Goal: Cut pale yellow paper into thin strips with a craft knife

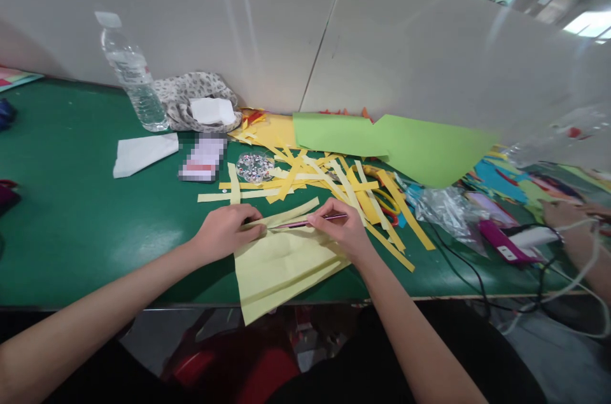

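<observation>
A pale yellow paper sheet [281, 267] lies over the front edge of the green table [71, 219]. My left hand [224, 232] presses down on the sheet's upper left edge, fingers curled against the paper. My right hand [341, 226] is closed on a thin pink pen-like tool [305, 223] laid along the sheet's top edge. Just beyond the hands lies a heap of yellow paper strips [329, 184].
A water bottle [131, 76], patterned cloth pouch [191, 98], white folded paper [143, 153], a phone [203, 159] and a dish of beads [254, 167] stand behind. Green sheets [396, 140] lean right. Another person's hand [570, 216], a pink glue gun [506, 242] and cables lie right.
</observation>
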Available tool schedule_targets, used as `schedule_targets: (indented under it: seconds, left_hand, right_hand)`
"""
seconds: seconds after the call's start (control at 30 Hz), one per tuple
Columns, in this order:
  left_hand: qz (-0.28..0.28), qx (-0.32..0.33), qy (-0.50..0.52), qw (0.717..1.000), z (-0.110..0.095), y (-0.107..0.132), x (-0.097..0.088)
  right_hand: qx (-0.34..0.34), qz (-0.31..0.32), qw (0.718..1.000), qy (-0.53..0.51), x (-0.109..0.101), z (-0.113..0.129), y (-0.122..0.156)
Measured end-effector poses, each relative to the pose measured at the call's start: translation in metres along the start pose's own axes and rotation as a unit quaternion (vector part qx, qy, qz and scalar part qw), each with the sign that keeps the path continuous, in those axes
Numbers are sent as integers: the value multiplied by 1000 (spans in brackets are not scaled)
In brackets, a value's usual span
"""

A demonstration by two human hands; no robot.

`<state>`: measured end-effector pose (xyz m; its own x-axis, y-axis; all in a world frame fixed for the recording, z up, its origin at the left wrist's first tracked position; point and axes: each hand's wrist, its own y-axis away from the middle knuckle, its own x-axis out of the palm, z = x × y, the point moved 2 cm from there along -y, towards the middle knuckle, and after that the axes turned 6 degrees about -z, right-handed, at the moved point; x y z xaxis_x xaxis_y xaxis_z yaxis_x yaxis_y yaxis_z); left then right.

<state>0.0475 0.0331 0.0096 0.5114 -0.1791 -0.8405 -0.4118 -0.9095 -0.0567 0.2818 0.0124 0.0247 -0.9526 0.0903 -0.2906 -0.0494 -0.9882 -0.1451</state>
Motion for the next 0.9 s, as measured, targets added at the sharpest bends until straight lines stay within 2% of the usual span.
schedule_targets:
  seconds: [0.5,0.9]
  left_hand:
    - [-10,10,-16,1000,2,0,4]
    - [11,-21,18,1000,3,0,1]
  right_hand:
    - [6,7,1000,-2,1,1,0]
    - [25,10,1000,-8,1,1,1]
